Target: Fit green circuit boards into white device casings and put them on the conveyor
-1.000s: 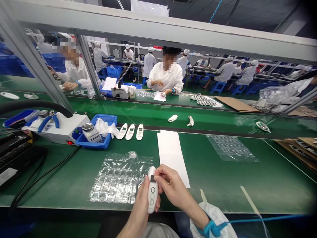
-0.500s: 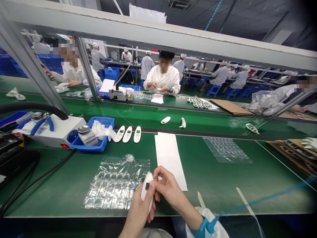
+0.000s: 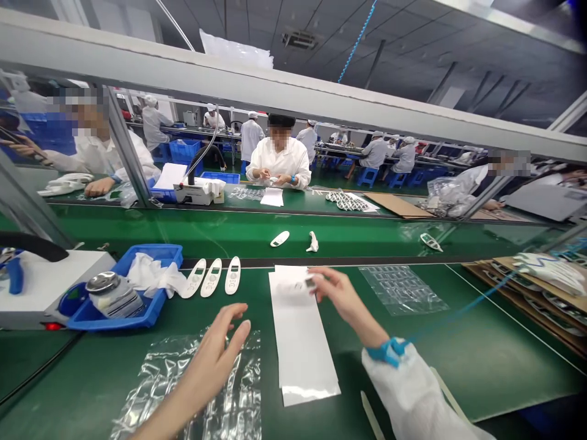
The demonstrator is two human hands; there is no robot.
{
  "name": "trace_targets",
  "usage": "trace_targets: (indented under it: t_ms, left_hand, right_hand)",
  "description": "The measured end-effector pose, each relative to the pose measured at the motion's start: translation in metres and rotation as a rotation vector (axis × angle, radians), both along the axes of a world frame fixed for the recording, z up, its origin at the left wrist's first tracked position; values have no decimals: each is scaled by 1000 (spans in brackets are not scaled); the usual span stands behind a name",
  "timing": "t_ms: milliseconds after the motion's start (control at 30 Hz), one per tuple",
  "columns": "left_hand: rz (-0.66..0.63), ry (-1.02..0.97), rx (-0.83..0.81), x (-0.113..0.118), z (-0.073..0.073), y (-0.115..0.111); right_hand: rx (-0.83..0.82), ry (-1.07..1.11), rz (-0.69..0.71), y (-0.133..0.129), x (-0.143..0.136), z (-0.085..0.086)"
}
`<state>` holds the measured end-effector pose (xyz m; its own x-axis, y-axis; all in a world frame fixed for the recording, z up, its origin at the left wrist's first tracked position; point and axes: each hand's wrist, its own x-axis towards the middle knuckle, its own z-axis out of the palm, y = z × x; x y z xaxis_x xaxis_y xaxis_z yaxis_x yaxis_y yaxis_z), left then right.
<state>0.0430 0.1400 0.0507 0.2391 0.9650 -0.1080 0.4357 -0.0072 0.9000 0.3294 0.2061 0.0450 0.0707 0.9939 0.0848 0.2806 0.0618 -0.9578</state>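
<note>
White elongated handheld device (image 3: 291,291), motion-blurred, is seen over smooth white paper (image 3: 303,351); contact with the sheet cannot be told. Its right end, by a small dark patch, is pinched at the fingertips of the right hand (image 3: 338,296), the wrist banded by a blue strap (image 3: 387,352). Left hand (image 3: 216,353) — nothing grasped, fingers loosely curved — is held above a crinkled, glossy clear plastic sheet (image 3: 242,380). Three flat oval white housings (image 3: 211,278) are lined up beside a blue plastic tray (image 3: 119,323).
</note>
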Motion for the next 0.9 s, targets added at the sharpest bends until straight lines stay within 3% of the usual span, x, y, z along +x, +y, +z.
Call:
trace_targets:
  t_ms: [100, 200, 333, 467, 667, 800, 900]
  left_hand:
    - [-158, 177, 251, 2, -8, 62]
    - [-163, 239, 329, 17, -21, 122]
    - [-89, 352, 341, 40, -33, 194]
    - [-30, 430, 295, 58, -44, 248]
    - [80, 517, 153, 77, -54, 282]
    - [146, 573, 32, 79, -54, 287]
    - [157, 553, 48, 75, -43, 278]
  right_hand:
    - [35, -76, -234, 75, 56, -13]
    - [43, -197, -367, 131, 92, -28]
    - [56, -436, -379, 168, 106, -48]
    - [133, -735, -230, 186, 93, -56]
    - [206, -1058, 209, 204, 66, -43]
    - [208, -1118, 268, 198, 60, -28]
    - [225, -1078, 259, 177, 50, -13]
